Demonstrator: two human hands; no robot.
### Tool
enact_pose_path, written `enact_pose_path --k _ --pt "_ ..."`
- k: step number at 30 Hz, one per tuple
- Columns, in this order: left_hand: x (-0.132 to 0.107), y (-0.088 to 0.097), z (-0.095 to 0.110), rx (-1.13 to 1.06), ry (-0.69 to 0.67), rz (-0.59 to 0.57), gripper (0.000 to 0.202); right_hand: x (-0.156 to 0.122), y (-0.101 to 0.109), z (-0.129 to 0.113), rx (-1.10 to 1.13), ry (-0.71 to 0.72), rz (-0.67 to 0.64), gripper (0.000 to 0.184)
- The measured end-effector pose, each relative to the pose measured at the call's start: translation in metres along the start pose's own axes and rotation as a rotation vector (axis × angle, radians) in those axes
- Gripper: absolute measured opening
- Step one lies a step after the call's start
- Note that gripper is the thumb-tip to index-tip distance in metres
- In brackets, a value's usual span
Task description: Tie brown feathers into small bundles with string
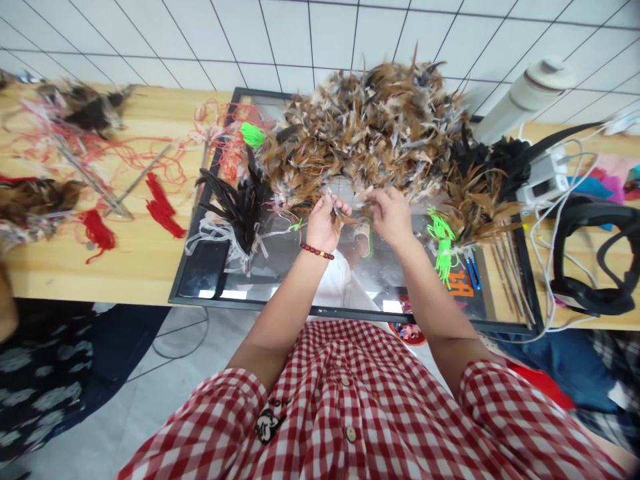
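Note:
A large heap of brown feathers covers the back of a black-framed glass panel. At its front edge my left hand, with a beaded bracelet at the wrist, is closed palm up on a small brown feather. To its right, my right hand reaches into the near edge of the heap with fingers bent; its fingertips are partly hidden among the feathers, so whether they grip one I cannot tell. A bundle of black feathers with white ties lies left of my left hand.
Bright green cord, blue-handled snips and thin sticks lie at right. Beyond them are a white charger with cables and a black headset. Red thread bundles lie left. A white bottle stands behind.

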State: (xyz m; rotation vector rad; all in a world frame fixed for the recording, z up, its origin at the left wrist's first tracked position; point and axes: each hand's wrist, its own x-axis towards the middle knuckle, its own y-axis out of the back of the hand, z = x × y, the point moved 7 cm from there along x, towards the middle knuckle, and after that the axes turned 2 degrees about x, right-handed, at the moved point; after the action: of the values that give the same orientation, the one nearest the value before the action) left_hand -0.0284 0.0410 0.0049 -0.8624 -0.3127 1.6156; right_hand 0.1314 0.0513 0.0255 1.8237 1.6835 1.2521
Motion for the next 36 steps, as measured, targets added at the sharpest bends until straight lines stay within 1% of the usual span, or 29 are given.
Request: enact_pose_path --k 1,2,4,6,8,9,11,13,16,19,22,25,27,30,32,34,36 --pt "0.0 -0.001 0.0 0.002 0.003 -0.004 0.028 -0.001 -0.002 0.001 -0.058 0.002 -0.016 0.032" --pt "-0.001 -0.001 0.0 0.001 0.006 -0.007 0.028 -0.001 -0.003 0.002 -0.096 0.003 -0.025 0.03" --pt "-0.002 -0.003 -0.002 -0.005 0.011 -0.009 0.028 -0.001 -0.001 0.002 -0.101 0.003 0.003 0.02" --pt "-0.002 -0.003 -0.004 -0.011 0.013 0.001 0.028 0.001 0.006 0.001 -0.001 0.011 0.087 0.012" --pt "-0.002 -0.003 -0.006 -0.003 0.001 0.013 0.028 0.002 0.014 -0.001 0.192 -0.001 0.168 0.009" --pt "-0.002 -0.003 -0.008 0.008 -0.011 0.019 0.028 0.003 0.015 -0.001 0.308 -0.029 0.181 0.009" --pt "0.0 -0.002 -0.011 0.038 -0.041 0.032 0.028 0.003 0.011 -0.001 0.542 -0.121 0.144 0.015" --pt "0.001 0.0 -0.014 0.065 -0.069 0.052 0.027 0.001 0.0 -0.006 0.736 -0.214 0.047 0.022" --pt "0.003 0.004 -0.017 0.086 -0.093 0.086 0.021 -0.005 -0.015 -0.019 0.892 -0.29 -0.097 0.027" --pt "0.003 0.005 -0.02 0.083 -0.094 0.091 0.018 -0.009 -0.024 -0.026 0.912 -0.354 -0.151 0.028" --pt "0.001 0.002 -0.022 0.083 -0.095 0.065 0.021 -0.012 -0.029 -0.026 0.914 -0.413 -0.161 0.029" --pt "0.001 0.0 -0.025 0.105 -0.108 0.046 0.019 -0.013 -0.031 -0.025 0.888 -0.43 -0.161 0.031" --pt "0.001 0.001 -0.026 0.139 -0.136 0.054 0.017 -0.013 -0.031 -0.023 0.851 -0.423 -0.163 0.033" --pt "0.003 0.008 -0.023 0.219 -0.211 0.111 0.018 -0.012 -0.029 -0.023 0.801 -0.393 -0.167 0.03" --pt "0.003 0.013 -0.02 0.293 -0.26 0.142 0.02 -0.011 -0.024 -0.025 0.826 -0.362 -0.14 0.031" --pt "0.003 0.012 -0.018 0.367 -0.286 0.117 0.024 -0.008 -0.015 -0.03 0.888 -0.315 -0.086 0.033" --pt "0.001 0.009 -0.016 0.435 -0.306 0.061 0.026 -0.006 -0.006 -0.035 0.924 -0.26 -0.044 0.034"
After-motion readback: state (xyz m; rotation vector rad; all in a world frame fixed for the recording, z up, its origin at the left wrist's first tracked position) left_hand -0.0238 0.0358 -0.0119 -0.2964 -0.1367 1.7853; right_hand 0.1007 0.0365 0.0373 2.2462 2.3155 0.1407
